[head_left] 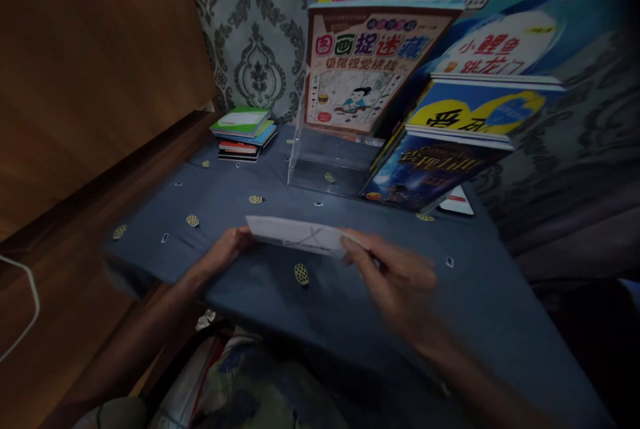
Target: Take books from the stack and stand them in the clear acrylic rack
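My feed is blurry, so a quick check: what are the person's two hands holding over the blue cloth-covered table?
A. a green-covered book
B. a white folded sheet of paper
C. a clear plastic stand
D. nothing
B: the left hand and right hand each grip one end of the white folded sheet of paper.

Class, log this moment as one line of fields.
left hand: grips left end of white folded paper sheet | right hand: grips its right end | sheet: above blue patterned tablecloth | behind: clear acrylic book stand
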`<state>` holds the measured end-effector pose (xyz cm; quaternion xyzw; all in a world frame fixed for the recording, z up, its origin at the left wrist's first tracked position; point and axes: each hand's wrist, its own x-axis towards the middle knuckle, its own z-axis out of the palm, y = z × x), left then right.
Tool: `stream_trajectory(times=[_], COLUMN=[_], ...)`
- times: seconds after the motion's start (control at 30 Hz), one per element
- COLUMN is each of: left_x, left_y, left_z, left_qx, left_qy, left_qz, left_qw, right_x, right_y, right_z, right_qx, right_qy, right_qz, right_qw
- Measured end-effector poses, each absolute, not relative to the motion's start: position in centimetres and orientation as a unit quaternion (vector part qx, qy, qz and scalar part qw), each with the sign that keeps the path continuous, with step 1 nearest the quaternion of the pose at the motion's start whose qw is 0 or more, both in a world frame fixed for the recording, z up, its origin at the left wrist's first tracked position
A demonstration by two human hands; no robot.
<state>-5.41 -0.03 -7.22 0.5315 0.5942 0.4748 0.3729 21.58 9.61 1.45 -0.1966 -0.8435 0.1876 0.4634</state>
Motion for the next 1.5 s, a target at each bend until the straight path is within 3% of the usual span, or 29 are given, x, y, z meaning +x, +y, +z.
stream_trajectory(times=[0.23, 0.37, 0.43, 0.6, 0.73, 0.97, 1.17, 1.33, 1.5], left_x=[-2.7, -2.7, -3.3, -4.5, -4.7, -7.0, -7.2, -6.9, -7.1], left_y=[0.1, 0.1, -0.1, 0.1, 2.6, 7.6, 7.5, 7.5, 7.6], left_z=[-4.9, -4.8, -5.2, -5.5, -6.3, -9.8, -10.2, -10.3, -10.3], left_qx=[0.455, 0.473, 0.498, 0.591, 0.695, 0.738, 0.746, 0.747, 0.748], left_qy=[0.53, 0.511, 0.564, 0.714, 0.671, 0.645, 0.633, 0.635, 0.635], left_qz=[0.529, 0.476, 0.429, 0.324, 0.249, 0.194, 0.207, 0.196, 0.192], left_qw=[0.483, 0.537, 0.5, 0.192, 0.07, 0.036, 0.009, -0.016, -0.014], right_x=[19.2, 17.2, 16.2, 14.5, 14.6, 15.8, 12.4, 13.1, 17.4], right_y=[14.9, 19.3, 20.9, 22.3, 22.9, 21.2, 17.0, 18.5, 21.0], right_z=[4.7, 1.4, -1.5, -7.8, -9.5, -8.7, -9.7, -10.8, -10.6], right_qx=[-0.269, -0.283, -0.329, -0.385, -0.403, -0.387, -0.172, -0.204, -0.267], right_qy=[-0.745, -0.717, -0.719, -0.739, -0.75, -0.81, -0.942, -0.951, -0.936], right_qz=[0.329, 0.458, 0.471, 0.431, 0.395, 0.25, 0.19, 0.178, 0.169], right_qw=[0.515, 0.444, 0.391, 0.348, 0.343, 0.362, 0.216, 0.149, 0.159])
